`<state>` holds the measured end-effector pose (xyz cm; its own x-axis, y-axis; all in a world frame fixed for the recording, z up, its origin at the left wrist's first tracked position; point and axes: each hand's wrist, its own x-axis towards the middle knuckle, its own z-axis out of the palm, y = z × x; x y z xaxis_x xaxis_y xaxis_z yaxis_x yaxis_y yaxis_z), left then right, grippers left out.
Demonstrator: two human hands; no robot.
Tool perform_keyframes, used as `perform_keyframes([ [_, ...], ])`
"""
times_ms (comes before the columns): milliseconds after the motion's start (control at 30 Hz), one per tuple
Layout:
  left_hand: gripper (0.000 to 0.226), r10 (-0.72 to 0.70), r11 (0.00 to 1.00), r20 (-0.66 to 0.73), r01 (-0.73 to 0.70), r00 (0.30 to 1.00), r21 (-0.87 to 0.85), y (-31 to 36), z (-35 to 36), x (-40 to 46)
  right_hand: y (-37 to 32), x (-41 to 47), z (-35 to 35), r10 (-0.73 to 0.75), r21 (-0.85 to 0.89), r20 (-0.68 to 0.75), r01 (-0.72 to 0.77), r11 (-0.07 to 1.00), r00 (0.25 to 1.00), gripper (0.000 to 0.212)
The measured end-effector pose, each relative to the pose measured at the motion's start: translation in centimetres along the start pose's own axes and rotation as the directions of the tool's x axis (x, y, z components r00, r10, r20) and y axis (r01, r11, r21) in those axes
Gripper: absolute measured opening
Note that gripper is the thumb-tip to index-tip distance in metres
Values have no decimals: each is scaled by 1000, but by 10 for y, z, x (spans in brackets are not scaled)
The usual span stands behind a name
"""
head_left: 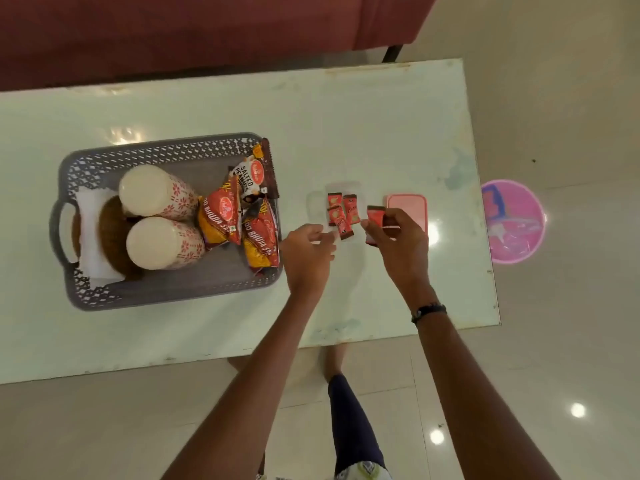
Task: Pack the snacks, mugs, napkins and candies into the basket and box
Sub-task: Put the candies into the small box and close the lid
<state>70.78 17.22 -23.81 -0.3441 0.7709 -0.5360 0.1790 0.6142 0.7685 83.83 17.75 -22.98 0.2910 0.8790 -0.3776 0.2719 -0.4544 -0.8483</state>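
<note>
On the pale glass table stands a grey lattice basket, at about 9 o'clock from the hands. Inside it two mugs with red flower pattern stand upside down, one touching the other. At their 9 o'clock side lie white napkins with brown round pieces on them; what these pieces are, I cannot tell. At the 3 o'clock side of the basket the snacks are stacked: two orange-red packets and one white packet of salted peanuts, leaning on the wall.

The candies, small red wrapped pieces, lie together on the table just at 12 o'clock from the left hand. The fingers of this hand are bent and close together near the lowest candy; if they already pinch it, I cannot tell.

The right hand holds one red candy clamped between thumb and fingers, lifted a little over the table. A dark band is on this wrist. Just at 1 o'clock from the right hand lies the pink box, partly hidden by the fingers.

On the floor at 3 o'clock of the table is a pink round object.
</note>
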Motion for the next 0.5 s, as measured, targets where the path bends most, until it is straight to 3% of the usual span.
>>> perform_keyframes([
  [100,26,48,996,-24,-46,999,73,-3,-1,0,-6,14,9,-65,-76,64,69,995,996,22],
  [200,27,98,989,-44,-92,994,116,-5,2,4,4,23,6,-67,-161,-24,62,985,997,30],
  [333,36,138,977,-38,-130,990,167,-1,7,10,37,32,-14,-19,-396,-199,-63,916,980,55],
  [500,48,94,986,21,-97,995,138,1,11,22,53,42,-26,113,-527,-231,-222,820,966,89],
])
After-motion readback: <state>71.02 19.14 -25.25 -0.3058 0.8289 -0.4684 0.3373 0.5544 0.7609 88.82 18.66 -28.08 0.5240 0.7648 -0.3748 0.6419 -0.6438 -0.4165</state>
